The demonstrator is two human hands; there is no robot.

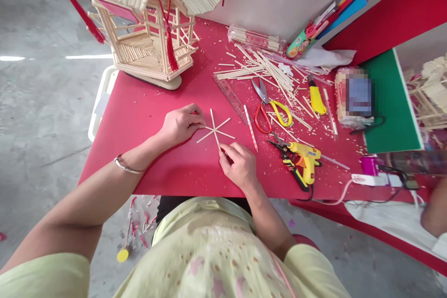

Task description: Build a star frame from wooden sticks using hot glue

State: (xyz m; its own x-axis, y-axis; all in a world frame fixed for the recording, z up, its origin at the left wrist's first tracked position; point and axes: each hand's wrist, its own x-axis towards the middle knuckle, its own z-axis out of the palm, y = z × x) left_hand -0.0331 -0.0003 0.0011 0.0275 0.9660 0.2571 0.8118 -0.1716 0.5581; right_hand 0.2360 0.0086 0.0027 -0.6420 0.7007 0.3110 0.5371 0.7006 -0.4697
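Observation:
Several thin wooden sticks cross at one middle point, making a star [214, 130] on the red table [167, 170]. My left hand [183, 123] pinches the tip of the stick that points left. With thumb and forefinger, my right hand [238, 163] grips the end of the stick that points toward my body. A striped pencil [250, 128] lies just right of the star. Beyond it are scissors [268, 106] with one red and one yellow handle, and a clear ruler [230, 95].
A wooden stick pavilion [150, 32] with red tassels stands at the back left. Loose sticks [275, 72] and chips cover the back right. A yellow glue gun [307, 158], pliers [293, 172], a cutter knife [316, 98] and a power strip [370, 179] lie to the right.

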